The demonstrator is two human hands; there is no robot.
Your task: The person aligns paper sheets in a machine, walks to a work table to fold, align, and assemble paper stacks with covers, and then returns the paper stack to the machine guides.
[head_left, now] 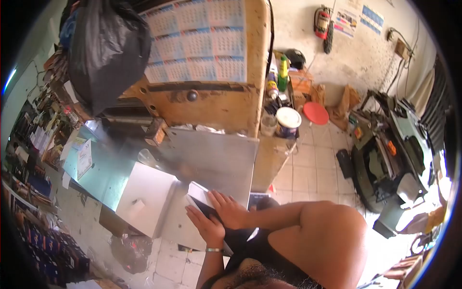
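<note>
Near the middle of the view, my right hand (228, 210) and my left hand (208, 228) lie on either side of a book-like block (200, 191), with a white upper face and a dark side. The block is between my hands, its lower part hidden by them and my clothing. My fingers are fairly straight and pressed against it. A bracelet circles my left wrist. Just left of the hands lies a large stack of white paper (147, 192), with a small pale piece on top. Behind the hands stands a grey metal plate (211, 156) on the machine.
A wooden machine panel (207, 108) carries a calendar (197, 45). A black plastic bag (108, 50) hangs at upper left. A white-lidded bucket (288, 120) and a green bottle (282, 74) stand on the right bench. A dark machine (394, 154) occupies the right side.
</note>
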